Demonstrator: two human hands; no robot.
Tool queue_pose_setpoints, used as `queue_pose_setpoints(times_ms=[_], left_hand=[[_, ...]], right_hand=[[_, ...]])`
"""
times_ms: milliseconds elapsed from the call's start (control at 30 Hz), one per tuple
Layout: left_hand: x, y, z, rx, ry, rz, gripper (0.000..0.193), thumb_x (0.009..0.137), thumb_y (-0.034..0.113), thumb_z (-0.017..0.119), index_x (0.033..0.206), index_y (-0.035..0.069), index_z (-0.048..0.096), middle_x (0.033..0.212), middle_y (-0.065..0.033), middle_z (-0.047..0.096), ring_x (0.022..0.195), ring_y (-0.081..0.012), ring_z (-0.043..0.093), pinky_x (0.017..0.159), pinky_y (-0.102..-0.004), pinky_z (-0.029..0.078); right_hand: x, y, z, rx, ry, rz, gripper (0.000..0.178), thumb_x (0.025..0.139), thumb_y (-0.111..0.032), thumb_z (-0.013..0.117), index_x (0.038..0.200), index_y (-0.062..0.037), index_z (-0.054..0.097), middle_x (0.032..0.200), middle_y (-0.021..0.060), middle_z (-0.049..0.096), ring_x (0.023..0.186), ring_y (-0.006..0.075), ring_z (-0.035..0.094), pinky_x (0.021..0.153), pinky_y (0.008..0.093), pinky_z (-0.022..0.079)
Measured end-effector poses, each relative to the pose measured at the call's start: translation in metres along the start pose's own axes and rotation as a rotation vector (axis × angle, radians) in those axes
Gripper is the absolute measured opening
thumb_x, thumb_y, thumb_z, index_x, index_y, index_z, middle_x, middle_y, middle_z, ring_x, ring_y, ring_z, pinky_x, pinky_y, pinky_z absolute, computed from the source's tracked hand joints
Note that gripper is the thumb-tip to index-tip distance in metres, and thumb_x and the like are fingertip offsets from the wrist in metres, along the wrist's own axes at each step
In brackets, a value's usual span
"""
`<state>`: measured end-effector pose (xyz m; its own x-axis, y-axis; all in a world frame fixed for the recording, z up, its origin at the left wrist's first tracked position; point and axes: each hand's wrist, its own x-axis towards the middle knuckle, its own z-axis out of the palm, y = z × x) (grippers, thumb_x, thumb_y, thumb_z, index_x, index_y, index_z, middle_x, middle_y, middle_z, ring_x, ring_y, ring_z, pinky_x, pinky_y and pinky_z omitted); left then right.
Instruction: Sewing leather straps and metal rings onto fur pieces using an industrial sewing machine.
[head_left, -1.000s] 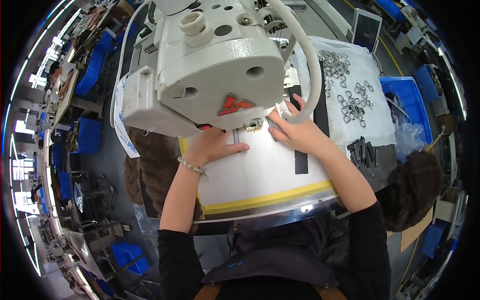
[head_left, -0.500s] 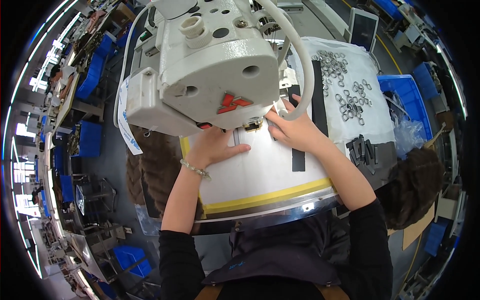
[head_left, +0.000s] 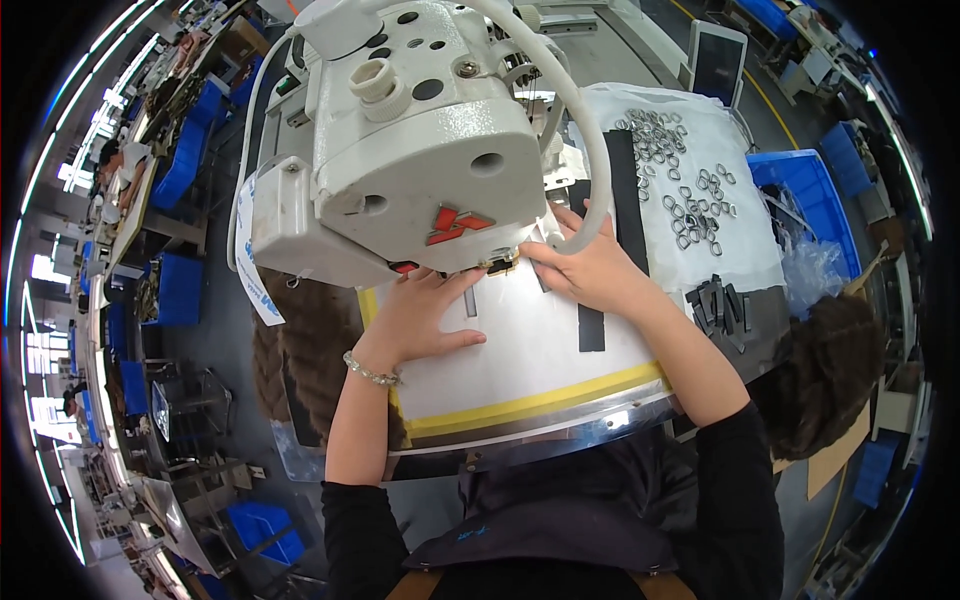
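A white sewing machine head point(head_left: 430, 170) stands over a white work sheet point(head_left: 500, 370) edged with yellow tape. My left hand point(head_left: 425, 315) lies flat on the sheet left of the needle area, thumb stretched out and fingertips partly under the machine head. Beside it lies a narrow grey strip point(head_left: 471, 301). My right hand point(head_left: 595, 268) rests right of the presser foot point(head_left: 502, 264), its visible fingers apart; a white hose crosses in front of part of it. A short dark piece shows beneath its thumb. What lies under the needle is hidden.
Black strips point(head_left: 592, 328) lie right of the sheet's middle. On a white cloth point(head_left: 740, 250) are several metal rings point(head_left: 690, 215), with short black straps point(head_left: 718, 305) nearer me. A blue bin point(head_left: 820, 200) stands at the right. Brown fur point(head_left: 320, 350) lies at the left.
My left hand has slid toward me and a little left, baring more of the grey strip. The right hand stays by the presser foot. The whole view has shifted slightly.
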<state>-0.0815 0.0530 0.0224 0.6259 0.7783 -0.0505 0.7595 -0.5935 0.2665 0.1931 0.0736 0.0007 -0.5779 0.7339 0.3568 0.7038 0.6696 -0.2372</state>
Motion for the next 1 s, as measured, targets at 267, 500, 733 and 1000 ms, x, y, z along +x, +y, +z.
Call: queue_pose_setpoints(times_ms=[267,500,733,1000], left_hand=[[0.002,0.008,-0.003,0.054,0.103,0.079,0.077,0.074,0.059,0.067,0.14,0.023,0.047,0.125,-0.006,0.06,0.114,-0.031,0.054,0.098,-0.0445,0.04],[0.002,0.01,-0.004,0.054,0.0,-0.003,0.077,0.075,0.06,0.065,0.141,0.025,0.046,0.132,-0.0043,0.057,0.12,-0.0299,0.051,0.102,-0.0456,0.037],[0.002,0.011,-0.004,0.077,0.025,0.016,0.076,0.076,0.059,0.065,0.142,0.026,0.046,0.14,-0.0043,0.051,0.128,-0.0296,0.046,0.106,-0.0457,0.034],[0.002,0.011,-0.006,0.064,0.015,0.024,0.074,0.076,0.056,0.066,0.143,0.031,0.045,0.135,-0.0048,0.053,0.124,-0.0312,0.048,0.103,-0.0463,0.036]], right_hand=[[-0.002,-0.001,0.0,-0.013,0.005,-0.014,0.028,0.086,-0.022,0.058,0.113,-0.0216,0.063,0.118,0.0068,0.056,0.128,0.0274,0.046,0.107,0.0572,0.023],[-0.003,-0.003,-0.007,0.002,-0.105,-0.013,0.033,0.086,-0.023,0.058,0.119,-0.0273,0.063,0.127,0.0062,0.054,0.129,0.0273,0.045,0.11,0.058,0.019],[-0.005,-0.003,-0.009,0.004,-0.122,-0.039,0.039,0.085,-0.023,0.061,0.123,-0.0309,0.061,0.132,0.0052,0.05,0.13,0.0272,0.044,0.11,0.0593,0.02],[-0.003,-0.008,-0.013,0.052,-0.153,-0.012,0.042,0.084,-0.021,0.06,0.125,-0.0297,0.063,0.131,0.0138,0.057,0.132,0.0341,0.044,0.106,0.0623,0.019]])
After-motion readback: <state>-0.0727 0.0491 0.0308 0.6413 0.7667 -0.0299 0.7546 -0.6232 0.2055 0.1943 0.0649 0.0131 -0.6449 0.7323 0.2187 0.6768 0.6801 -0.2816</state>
